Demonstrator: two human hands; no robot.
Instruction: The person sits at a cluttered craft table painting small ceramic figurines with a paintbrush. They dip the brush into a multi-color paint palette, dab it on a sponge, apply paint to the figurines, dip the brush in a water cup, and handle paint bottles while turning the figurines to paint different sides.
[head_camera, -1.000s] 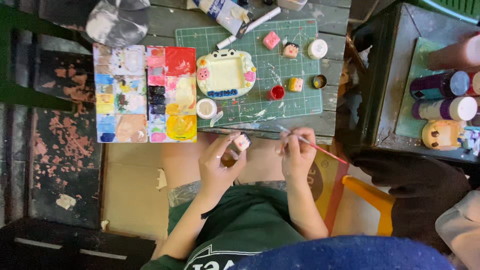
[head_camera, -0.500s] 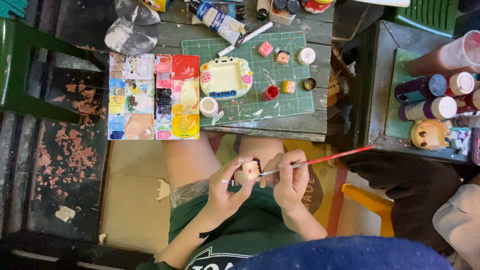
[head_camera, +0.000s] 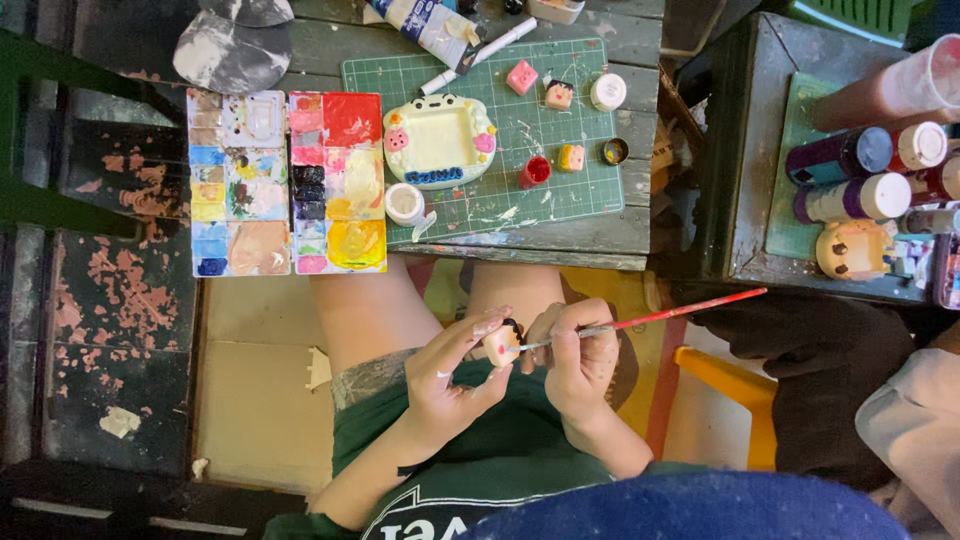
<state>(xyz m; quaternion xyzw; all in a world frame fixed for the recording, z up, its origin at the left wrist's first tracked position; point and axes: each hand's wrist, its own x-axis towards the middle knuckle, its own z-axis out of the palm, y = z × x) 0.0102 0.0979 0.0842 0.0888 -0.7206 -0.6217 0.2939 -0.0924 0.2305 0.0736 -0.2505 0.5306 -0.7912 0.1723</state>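
You hold a small painted figurine (head_camera: 501, 345) over your lap, below the near edge of the worktop (head_camera: 500, 245). Your left hand (head_camera: 452, 375) pinches it between thumb and fingertips, the other fingers spread. Your right hand (head_camera: 580, 355) is closed in a pencil grip on a red-handled paintbrush (head_camera: 660, 316), whose tip meets the figurine's right side. The piece looks light, rigid and probably brittle; wet paint would make it slippery, so hold it by the unpainted base and back, clear of the face.

On the worktop, a green cutting mat (head_camera: 590, 190) carries a cream picture-frame piece (head_camera: 438, 140), a red paint pot (head_camera: 534, 172) and several more small figurines (head_camera: 521, 77). Two paint palettes (head_camera: 288, 183) lie just left of the mat. Capped paint bottles (head_camera: 850, 175) stand on a side stand, well apart to your right.
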